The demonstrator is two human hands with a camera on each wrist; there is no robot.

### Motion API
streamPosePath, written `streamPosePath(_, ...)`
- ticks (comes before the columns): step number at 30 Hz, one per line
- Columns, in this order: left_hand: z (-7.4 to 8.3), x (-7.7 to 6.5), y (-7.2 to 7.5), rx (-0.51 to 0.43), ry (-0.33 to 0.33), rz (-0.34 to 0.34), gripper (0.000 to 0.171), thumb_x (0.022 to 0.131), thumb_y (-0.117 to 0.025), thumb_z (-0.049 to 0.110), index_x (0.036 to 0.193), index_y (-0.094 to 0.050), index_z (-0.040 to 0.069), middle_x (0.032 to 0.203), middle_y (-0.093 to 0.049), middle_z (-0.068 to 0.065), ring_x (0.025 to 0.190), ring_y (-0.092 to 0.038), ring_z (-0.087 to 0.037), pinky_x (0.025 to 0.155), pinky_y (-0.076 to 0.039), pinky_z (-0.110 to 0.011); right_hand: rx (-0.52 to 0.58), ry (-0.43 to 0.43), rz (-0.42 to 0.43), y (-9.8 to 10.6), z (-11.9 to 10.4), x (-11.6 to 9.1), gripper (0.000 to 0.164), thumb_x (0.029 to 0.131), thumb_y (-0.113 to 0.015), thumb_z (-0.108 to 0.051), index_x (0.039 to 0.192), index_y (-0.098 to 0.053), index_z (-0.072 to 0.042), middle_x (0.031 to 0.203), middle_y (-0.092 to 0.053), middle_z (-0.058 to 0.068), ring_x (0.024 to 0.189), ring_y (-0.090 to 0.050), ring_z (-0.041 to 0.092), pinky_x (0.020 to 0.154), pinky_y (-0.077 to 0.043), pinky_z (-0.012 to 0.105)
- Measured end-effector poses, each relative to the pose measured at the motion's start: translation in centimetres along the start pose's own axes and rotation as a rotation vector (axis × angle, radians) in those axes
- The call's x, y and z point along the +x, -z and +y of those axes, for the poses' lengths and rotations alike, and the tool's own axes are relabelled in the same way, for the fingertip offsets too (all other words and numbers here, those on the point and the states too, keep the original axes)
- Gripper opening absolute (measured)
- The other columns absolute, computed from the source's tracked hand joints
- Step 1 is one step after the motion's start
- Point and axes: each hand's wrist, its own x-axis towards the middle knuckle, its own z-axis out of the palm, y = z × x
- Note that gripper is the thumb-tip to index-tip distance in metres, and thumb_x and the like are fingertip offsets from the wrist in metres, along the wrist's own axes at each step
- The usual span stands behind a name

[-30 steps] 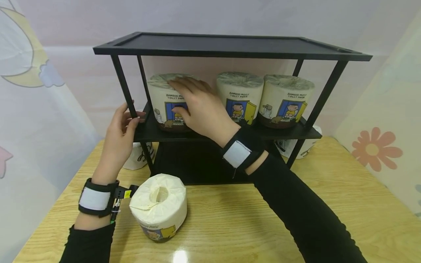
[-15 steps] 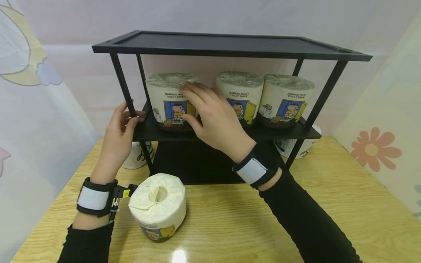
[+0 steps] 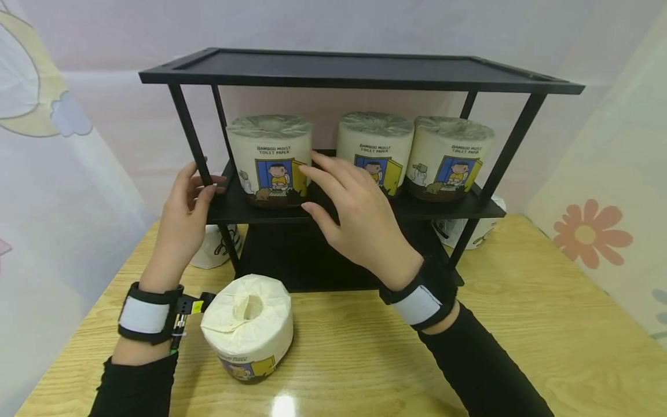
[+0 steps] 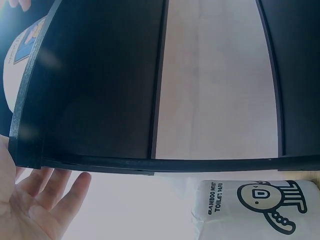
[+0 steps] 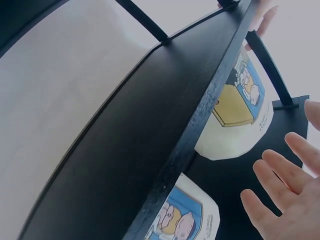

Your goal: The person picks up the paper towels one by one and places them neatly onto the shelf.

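A black rack (image 3: 333,69) has three wrapped toilet paper rolls on its middle shelf: a left roll (image 3: 270,159), a centre roll (image 3: 372,152) and a right roll (image 3: 451,157). My left hand (image 3: 179,223) grips the rack's left front post where it meets that shelf, thumb in front and fingers behind. Just right of the left roll is my right hand (image 3: 359,217), fingers loosely spread and holding nothing; whether a fingertip touches the roll is hard to tell. Another toilet paper roll (image 3: 247,327) stands on the table before the rack.
The wooden table (image 3: 354,359) bears the rack. Partly hidden white rolls stand behind its left (image 3: 215,249) and right (image 3: 469,231) ends. A pale patterned backdrop (image 3: 333,23) encloses the back and sides. The top panel overhangs the middle shelf.
My right hand has slid off the left roll's top right, moving right and down into the gap beside it. The left roll appears slightly shifted with the view. My left hand keeps its grip.
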Motion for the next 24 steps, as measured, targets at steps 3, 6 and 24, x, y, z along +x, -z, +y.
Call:
streamPosePath(3,0.0,0.0,0.0,0.003,0.004,-0.001,0.048,0.107,-0.042,0.013,0.154,-0.031,0.021,0.130,-0.058,-0.011,0.118,-0.057,-0.027,0.101,-0.046,-0.035,0.004,-0.017,0.024,0.2,0.0,-0.8,0.047,0.095,-0.070,-0.022,0.136,-0.058,-0.005,0.144,-0.051,0.013,0.133,-0.047,0.031,0.115,-0.031,0.044)
streamPosePath(6,0.0,0.0,0.0,0.008,0.008,-0.004,0.048,0.107,-0.042,0.014,0.154,-0.031,0.021,0.130,-0.058,-0.011,0.118,-0.057,-0.027,0.100,-0.046,-0.036,0.000,-0.018,0.055,0.5,0.2,-1.5,0.045,0.094,-0.071,-0.021,0.134,-0.060,-0.004,0.142,-0.053,0.014,0.132,-0.047,0.033,0.115,-0.030,0.046)
streamPosePath(24,0.0,0.1,-0.1,0.001,0.032,-0.009,0.050,0.108,-0.042,0.014,0.155,-0.029,0.022,0.133,-0.056,-0.011,0.120,-0.056,-0.027,0.101,-0.046,-0.045,0.024,-0.001,0.156,1.7,2.3,-4.3,0.045,0.089,-0.074,-0.012,0.130,-0.061,0.001,0.136,-0.057,0.020,0.131,-0.047,0.036,0.114,-0.030,0.045)
